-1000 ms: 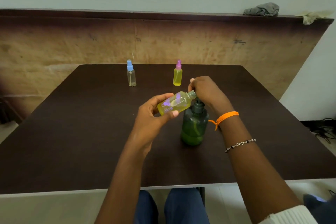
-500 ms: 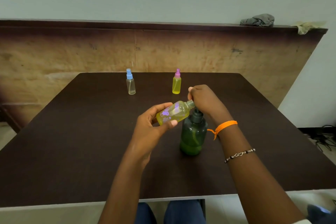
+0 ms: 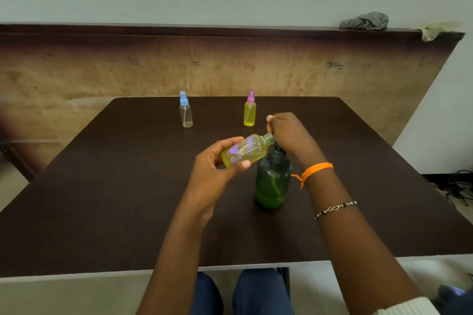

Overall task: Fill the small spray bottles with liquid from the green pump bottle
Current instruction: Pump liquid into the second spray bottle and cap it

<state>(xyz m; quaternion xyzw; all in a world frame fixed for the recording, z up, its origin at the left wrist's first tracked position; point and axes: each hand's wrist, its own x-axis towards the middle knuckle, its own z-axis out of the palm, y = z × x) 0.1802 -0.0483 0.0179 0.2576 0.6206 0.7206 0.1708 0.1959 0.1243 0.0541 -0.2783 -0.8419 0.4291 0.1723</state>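
Observation:
My left hand [image 3: 217, 161] grips a small yellow bottle with purple print [image 3: 244, 150], tilted so its open neck points right, up against the pump spout. The green pump bottle [image 3: 272, 181] stands on the dark table [image 3: 102, 199] at centre. My right hand [image 3: 289, 133] sits curled over the pump head, which it hides. Far back stand a clear spray bottle with a blue cap [image 3: 185, 110] and a yellow-filled spray bottle with a pink cap [image 3: 249, 110].
A wooden panel [image 3: 230, 66] rises behind the table, with a grey rag [image 3: 364, 21] and a pale rag [image 3: 435, 30] on its top ledge. Cables [image 3: 458, 186] lie on the floor at the right. My knees [image 3: 243, 291] show under the front edge.
The view shifts slightly and the hands stay together at the pump head. The yellow bottle keeps its tilt against the spout.

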